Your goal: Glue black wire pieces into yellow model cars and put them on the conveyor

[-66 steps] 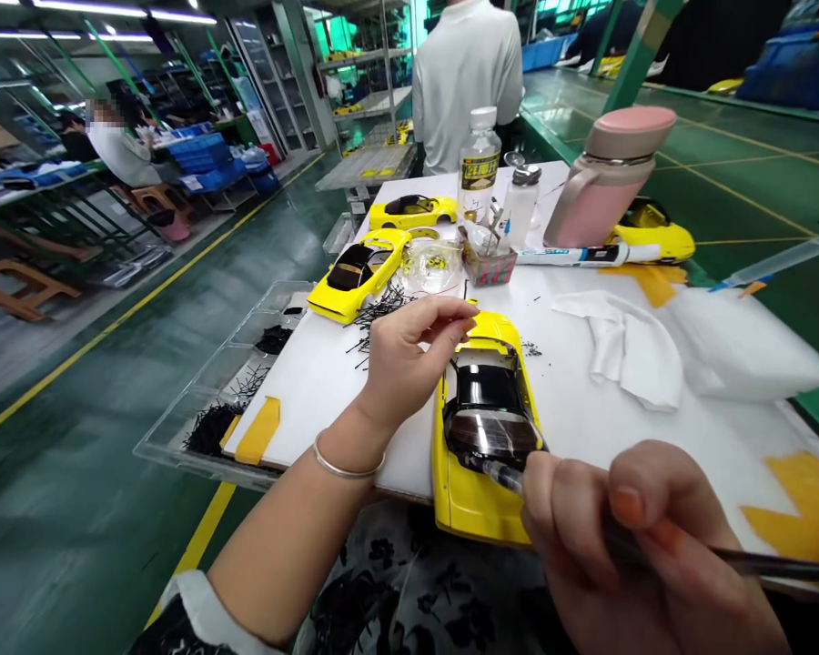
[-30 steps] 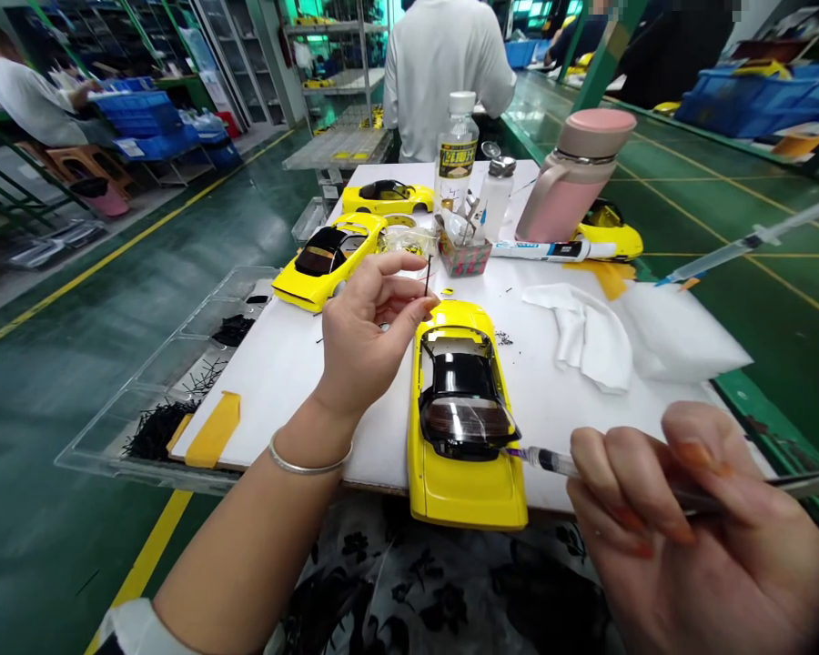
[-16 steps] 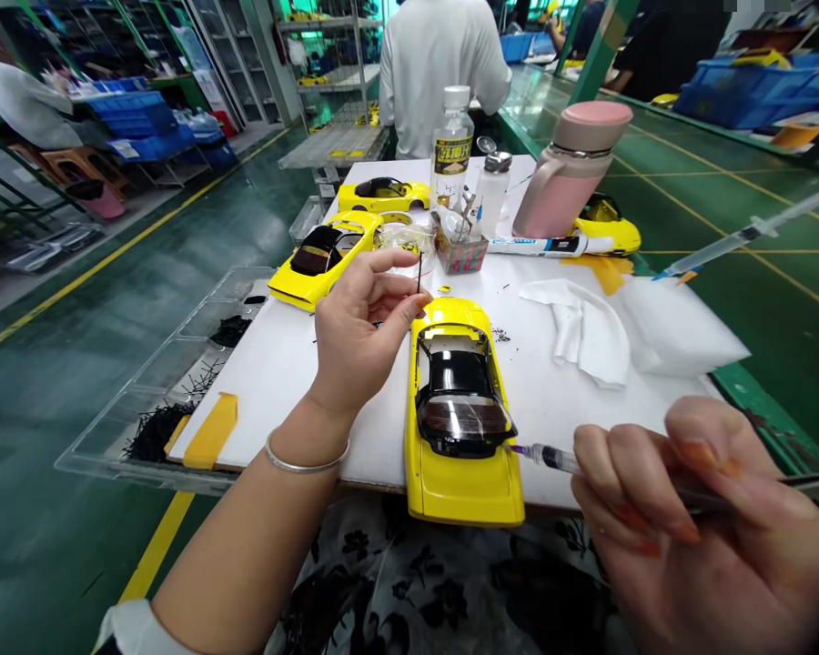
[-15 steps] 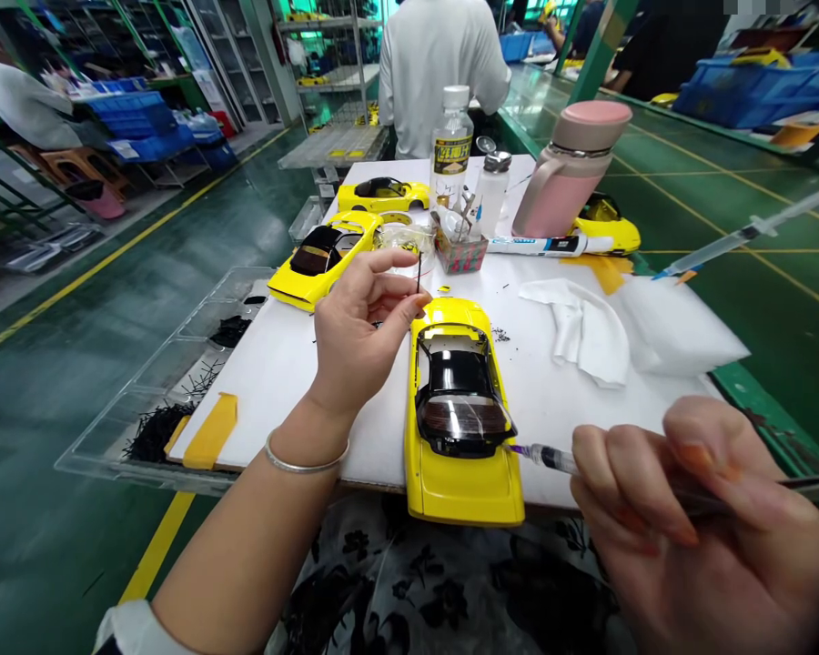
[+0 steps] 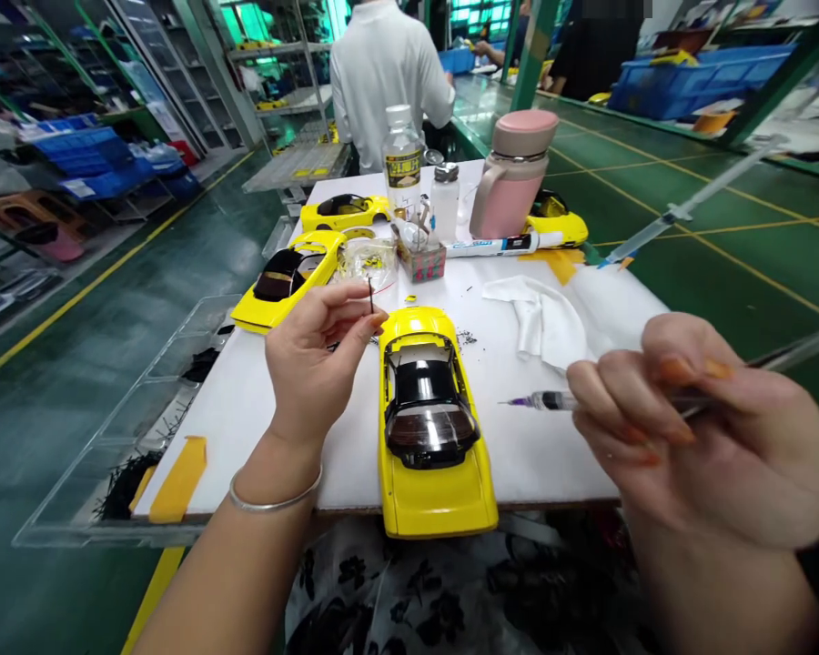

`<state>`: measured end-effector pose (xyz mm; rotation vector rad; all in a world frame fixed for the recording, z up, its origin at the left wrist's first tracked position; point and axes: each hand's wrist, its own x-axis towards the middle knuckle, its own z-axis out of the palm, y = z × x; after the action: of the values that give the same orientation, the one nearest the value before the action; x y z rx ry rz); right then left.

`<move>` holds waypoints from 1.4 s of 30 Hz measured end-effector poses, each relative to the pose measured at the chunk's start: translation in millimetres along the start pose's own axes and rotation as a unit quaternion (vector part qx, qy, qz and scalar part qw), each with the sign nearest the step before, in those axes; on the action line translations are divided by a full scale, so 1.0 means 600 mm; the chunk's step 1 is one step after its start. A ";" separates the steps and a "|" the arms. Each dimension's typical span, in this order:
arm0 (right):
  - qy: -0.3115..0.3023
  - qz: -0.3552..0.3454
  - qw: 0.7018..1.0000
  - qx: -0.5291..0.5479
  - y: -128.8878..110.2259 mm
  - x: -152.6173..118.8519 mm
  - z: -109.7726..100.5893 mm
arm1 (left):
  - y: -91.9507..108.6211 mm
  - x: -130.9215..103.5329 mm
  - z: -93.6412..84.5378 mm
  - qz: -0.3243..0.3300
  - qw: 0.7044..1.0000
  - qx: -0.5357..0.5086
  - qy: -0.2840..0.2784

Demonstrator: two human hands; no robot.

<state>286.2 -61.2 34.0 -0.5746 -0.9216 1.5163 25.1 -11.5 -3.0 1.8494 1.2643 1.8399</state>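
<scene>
A short thin black strip stands upright between the fingertips of my left hand, which is closed in a pinch. My right hand is wrapped around a slim syringe with a purple needle tip pointing left. A long grey shaft sticks out behind that hand; its kind is unclear. Between my hands lies a yellow model car body with a black roof and dark clear window. The needle points towards the car's right side, apart from it. My left fingertips are close to the car's far end.
Other yellow car bodies stand at the back left. A pink flask, a clear bottle, a small box and a glue tube stand behind. A white cloth lies right; a clear tray holds black strips.
The purple needle tip has come away from the window edge of the car and moved up. My left hand still pinches the black strip. The whole view has shifted.
</scene>
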 end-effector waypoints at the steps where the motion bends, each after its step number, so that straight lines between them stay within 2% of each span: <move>1: 0.015 -0.005 1.000 0.026 0.004 0.004 -0.004 | 0.001 -0.001 0.000 -0.002 1.000 0.005 0.000; 3: 0.027 -0.016 0.997 0.068 0.017 0.008 -0.010 | 0.003 -0.004 0.000 -0.008 1.000 0.016 0.001; 10: -0.012 -0.024 0.993 0.111 0.050 0.013 -0.013 | 0.004 -0.007 -0.002 -0.036 0.999 0.034 0.002; 26: -0.001 -0.003 0.994 0.113 0.054 0.016 -0.014 | 0.002 -0.008 -0.001 -0.031 0.999 0.019 0.009; 30: 0.048 -0.010 0.982 0.184 0.034 0.024 -0.030 | 0.002 -0.005 -0.002 -0.039 0.999 0.028 0.014; 34: 0.096 -0.084 0.948 0.292 -0.034 0.035 -0.056 | 0.000 -0.003 -0.003 -0.034 0.999 0.038 0.018; 36: 0.123 -0.136 0.955 0.233 -0.074 0.044 -0.066 | -0.002 -0.002 -0.005 -0.031 0.998 0.046 0.022; 38: 0.171 -0.197 0.960 0.102 -0.103 0.058 -0.071 | -0.005 -0.002 -0.008 -0.035 0.998 0.051 0.029; 40: 0.210 -0.250 0.945 -0.016 -0.117 0.077 -0.077 | -0.008 -0.003 -0.011 -0.043 0.997 0.051 0.035; 42: 0.222 -0.239 0.942 -0.076 -0.118 0.098 -0.085 | -0.012 -0.003 -0.013 -0.048 0.997 0.051 0.041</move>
<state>358.0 5.5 71.8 -0.7092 -0.7554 0.8361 15.4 -11.8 -7.8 1.7443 1.4749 1.8493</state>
